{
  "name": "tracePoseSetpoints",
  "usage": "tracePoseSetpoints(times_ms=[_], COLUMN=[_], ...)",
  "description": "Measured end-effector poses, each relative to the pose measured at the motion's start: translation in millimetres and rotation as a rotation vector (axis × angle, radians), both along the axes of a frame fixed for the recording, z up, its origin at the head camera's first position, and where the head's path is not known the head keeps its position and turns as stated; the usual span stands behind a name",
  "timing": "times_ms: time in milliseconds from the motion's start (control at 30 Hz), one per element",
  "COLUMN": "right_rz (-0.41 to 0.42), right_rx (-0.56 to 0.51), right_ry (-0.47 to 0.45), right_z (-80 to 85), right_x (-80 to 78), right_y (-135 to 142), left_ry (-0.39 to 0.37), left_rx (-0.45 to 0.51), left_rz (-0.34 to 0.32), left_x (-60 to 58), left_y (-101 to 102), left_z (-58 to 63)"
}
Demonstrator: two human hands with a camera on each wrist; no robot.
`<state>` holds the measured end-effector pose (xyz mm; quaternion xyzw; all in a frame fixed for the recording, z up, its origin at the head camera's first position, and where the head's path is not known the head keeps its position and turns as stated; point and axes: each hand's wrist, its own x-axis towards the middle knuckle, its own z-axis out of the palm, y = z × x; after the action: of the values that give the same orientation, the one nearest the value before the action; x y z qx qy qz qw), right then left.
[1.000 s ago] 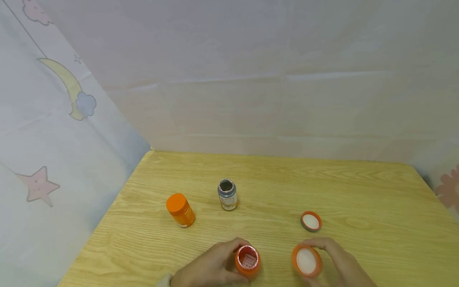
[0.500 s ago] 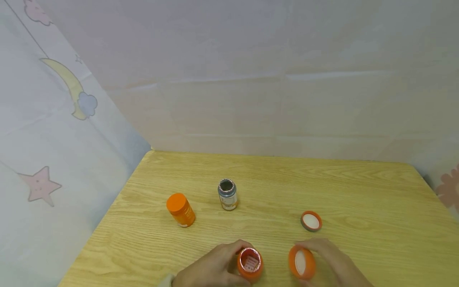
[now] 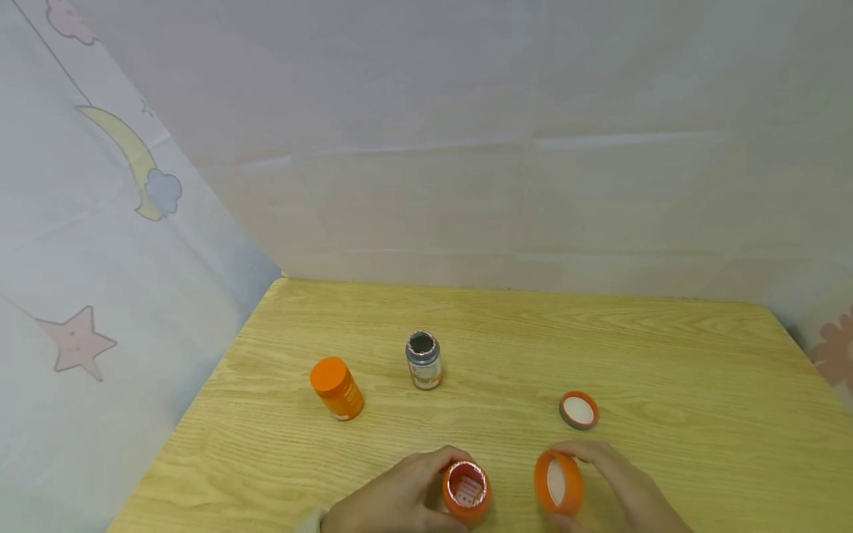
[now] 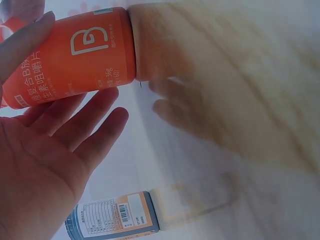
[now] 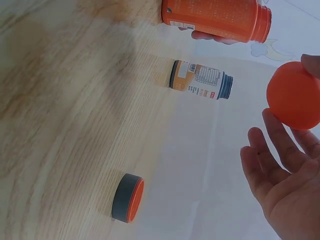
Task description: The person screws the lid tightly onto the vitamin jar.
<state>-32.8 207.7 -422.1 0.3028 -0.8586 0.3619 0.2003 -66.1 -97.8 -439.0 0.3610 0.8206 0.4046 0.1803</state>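
Note:
My left hand grips an orange bottle with white lettering, its mouth uncapped. In the head view a pale printed piece shows inside that mouth. To the right, my right hand pinches an orange lid by its edge, apart from the bottle. The lid is tilted, with its white liner facing partly up in the head view. Its smooth orange top shows in the right wrist view.
A grey-necked bottle stands uncapped behind the left hand. Left of it is an orange capped bottle. Beyond the right hand a grey lid with an orange inner rim lies liner up on the wooden table.
The orange lid has moved slightly left and turned, so less of its white liner faces the head camera. The left hand and its bottle have shifted slightly right.

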Motion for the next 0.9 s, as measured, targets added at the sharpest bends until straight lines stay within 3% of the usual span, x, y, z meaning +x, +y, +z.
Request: tracePoseSetpoints(times_ms=[267,367,600,900], right_rz=[-0.029,-0.005,0.018,0.023], right_rx=[0.003,-0.04,-0.051,-0.023], right_ry=[-0.028,-0.032,-0.043,0.003], right_z=[1.1,-1.3,3.1,10.8], right_x=[1.1,0.3,-1.3,-3.2], right_y=[-0.6,-0.7,-1.6,-6.0], left_ry=[-0.026,-0.024,-0.098,-0.039], left_rx=[0.007,0.007,0.008,-0.016], left_rz=[-0.021,-0.02,0.012,0.0], left_x=[-3.5,-3.8,-3.1,-2.7], left_y=[-0.5,-0.3,1.1,4.2], left_z=[-2.6,-3.0,-2.9,-0.3])
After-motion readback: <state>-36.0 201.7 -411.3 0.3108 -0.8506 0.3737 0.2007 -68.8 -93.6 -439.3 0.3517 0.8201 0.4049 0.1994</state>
